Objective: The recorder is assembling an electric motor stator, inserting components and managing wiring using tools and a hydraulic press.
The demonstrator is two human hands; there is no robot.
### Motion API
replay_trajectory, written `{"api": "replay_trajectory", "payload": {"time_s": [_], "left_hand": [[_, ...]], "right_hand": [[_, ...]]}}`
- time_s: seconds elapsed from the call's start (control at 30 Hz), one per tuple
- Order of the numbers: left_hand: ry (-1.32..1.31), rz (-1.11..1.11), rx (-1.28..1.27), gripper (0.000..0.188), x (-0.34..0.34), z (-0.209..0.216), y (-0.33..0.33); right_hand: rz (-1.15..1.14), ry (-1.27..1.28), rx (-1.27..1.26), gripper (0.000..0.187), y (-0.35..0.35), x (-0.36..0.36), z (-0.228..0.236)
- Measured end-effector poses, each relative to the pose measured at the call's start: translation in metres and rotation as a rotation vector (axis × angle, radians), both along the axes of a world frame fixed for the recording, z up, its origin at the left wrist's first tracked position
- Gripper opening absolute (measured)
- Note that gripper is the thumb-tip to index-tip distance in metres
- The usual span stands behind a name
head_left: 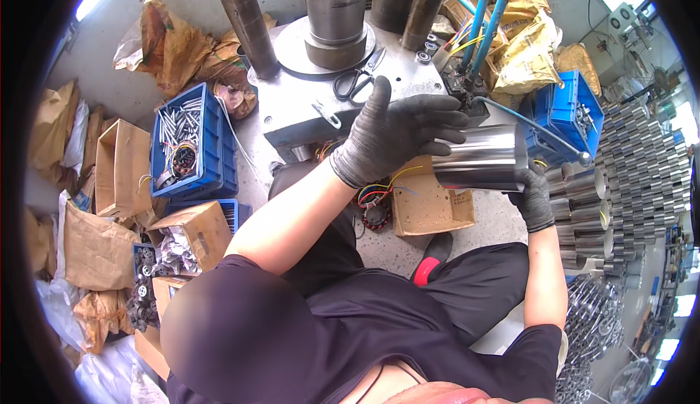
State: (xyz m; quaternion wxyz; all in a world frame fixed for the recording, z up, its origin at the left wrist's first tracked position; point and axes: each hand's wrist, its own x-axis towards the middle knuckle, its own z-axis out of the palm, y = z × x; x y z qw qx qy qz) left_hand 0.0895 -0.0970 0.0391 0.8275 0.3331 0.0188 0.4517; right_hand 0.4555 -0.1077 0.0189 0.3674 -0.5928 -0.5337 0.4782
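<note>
A shiny metal cylinder sleeve (481, 157) lies sideways in the air in front of me. My right hand (536, 201), in a dark glove, grips it at its right end, with the fingers partly hidden behind it. My left hand (401, 136), gloved in grey, is open with the thumb up and the fingers stretched toward the sleeve's left end. Whether those fingertips touch the metal I cannot tell. Behind the left hand, black-handled scissors (354, 87) rest on the press bed (299, 109). A thick steel ram (334, 10) stands on a round plate there.
Two dark columns (244, 21) flank the ram. Below the sleeve sits an open carton (432, 211) beside a wound stator with coloured wires (375, 216). Blue crates (230, 152) hold metal rods at left. Stacked metal sleeves (627, 167) fill the right side. A blue crate (572, 116) stands behind.
</note>
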Motion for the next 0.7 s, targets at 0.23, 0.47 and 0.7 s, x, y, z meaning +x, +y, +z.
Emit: {"api": "replay_trajectory", "payload": {"time_s": [0.23, 0.47, 0.7], "left_hand": [[0.157, 0.141, 0.284, 0.104, 0.015, 0.004, 0.000], [1.234, 0.542, 1.089, 0.068, 0.024, -0.022, -0.005], [1.147, 0.731, 0.872, 0.040, 0.020, -0.020, -0.025]], "right_hand": [[0.036, -0.050, 0.043, 0.033, -0.002, -0.049, 0.006], [0.068, -0.105, 0.024, 0.038, -0.002, -0.072, 0.009], [-0.040, -0.447, 0.807, 0.036, -0.022, -0.061, 0.054]]}}
